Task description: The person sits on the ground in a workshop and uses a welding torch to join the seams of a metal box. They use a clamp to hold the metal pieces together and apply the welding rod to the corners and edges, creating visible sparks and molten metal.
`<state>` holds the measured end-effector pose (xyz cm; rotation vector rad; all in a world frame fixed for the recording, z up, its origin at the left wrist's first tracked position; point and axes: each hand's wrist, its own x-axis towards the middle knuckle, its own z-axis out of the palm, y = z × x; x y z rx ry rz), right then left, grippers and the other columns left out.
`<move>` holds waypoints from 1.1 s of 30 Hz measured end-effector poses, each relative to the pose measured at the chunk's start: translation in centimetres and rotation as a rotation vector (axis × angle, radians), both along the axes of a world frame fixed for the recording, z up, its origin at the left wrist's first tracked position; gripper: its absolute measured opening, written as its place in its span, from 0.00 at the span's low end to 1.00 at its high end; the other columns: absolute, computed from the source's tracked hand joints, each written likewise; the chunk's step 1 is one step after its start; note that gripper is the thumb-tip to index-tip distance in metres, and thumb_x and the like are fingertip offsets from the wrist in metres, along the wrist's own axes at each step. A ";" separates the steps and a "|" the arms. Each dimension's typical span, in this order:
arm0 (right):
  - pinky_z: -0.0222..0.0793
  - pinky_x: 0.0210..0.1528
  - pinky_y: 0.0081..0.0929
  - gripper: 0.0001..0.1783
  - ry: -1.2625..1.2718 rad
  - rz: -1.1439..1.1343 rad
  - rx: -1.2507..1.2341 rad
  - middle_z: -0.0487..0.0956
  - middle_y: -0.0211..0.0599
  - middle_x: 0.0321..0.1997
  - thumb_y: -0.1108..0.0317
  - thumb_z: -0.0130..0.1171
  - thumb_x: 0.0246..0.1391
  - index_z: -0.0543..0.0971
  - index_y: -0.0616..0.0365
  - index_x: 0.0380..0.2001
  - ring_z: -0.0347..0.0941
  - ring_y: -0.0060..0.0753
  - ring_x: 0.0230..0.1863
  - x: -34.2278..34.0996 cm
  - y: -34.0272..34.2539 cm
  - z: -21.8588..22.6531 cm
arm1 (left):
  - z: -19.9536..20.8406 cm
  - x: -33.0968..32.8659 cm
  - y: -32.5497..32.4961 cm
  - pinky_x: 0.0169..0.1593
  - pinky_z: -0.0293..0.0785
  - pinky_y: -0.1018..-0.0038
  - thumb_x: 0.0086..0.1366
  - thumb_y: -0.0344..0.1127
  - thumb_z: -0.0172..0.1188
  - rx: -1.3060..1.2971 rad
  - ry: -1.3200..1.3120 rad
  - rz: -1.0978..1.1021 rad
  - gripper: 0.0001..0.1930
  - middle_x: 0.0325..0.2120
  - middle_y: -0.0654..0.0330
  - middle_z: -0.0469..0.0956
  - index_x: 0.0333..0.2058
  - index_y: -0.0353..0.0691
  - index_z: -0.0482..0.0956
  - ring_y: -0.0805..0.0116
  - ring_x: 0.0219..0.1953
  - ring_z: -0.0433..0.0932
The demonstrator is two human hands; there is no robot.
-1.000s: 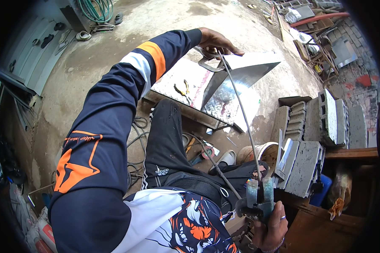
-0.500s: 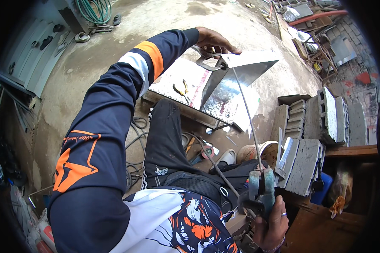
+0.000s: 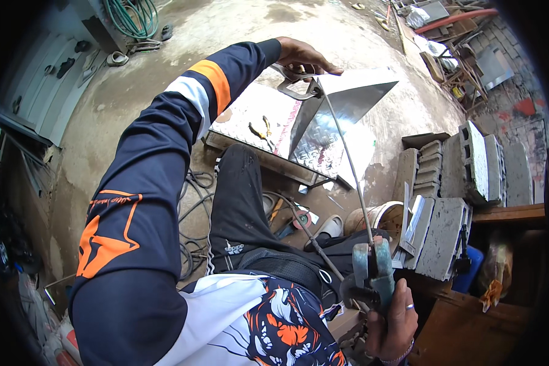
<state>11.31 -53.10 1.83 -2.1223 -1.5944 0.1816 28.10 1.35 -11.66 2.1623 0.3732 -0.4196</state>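
My right hand grips a worn teal welding electrode holder at the lower right. A long thin welding rod runs up from its jaws to the bent sheet-metal piece. The rod's tip is beside a metal locking clamp at the piece's upper left corner; whether it touches cannot be made out. My left hand is at that clamp, one finger stretched along the piece's top edge. Its other fingers curl downward, partly hidden. The piece stands on a low diamond-plate table.
Yellow-handled pliers lie on the table. A cable trails across my lap to the holder. Below the table are an angle grinder and coiled cables. Right of my legs stand a bucket and concrete blocks.
The electrode holder and rod have shifted slightly left, and the rod's tip sits a little higher beside the clamp. My left hand stays at the clamp; the whole view has drifted slightly.
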 end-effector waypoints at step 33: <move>0.68 0.23 0.41 0.44 0.030 -0.013 0.068 0.74 0.56 0.34 0.80 0.62 0.43 0.60 0.74 0.67 0.71 0.52 0.25 0.0 1.0 0.3 | 0.0 0.2 -0.3 0.54 0.68 0.63 0.49 0.80 0.61 0.004 -0.005 0.001 0.52 0.56 0.45 0.74 0.63 0.45 0.74 0.54 0.52 0.74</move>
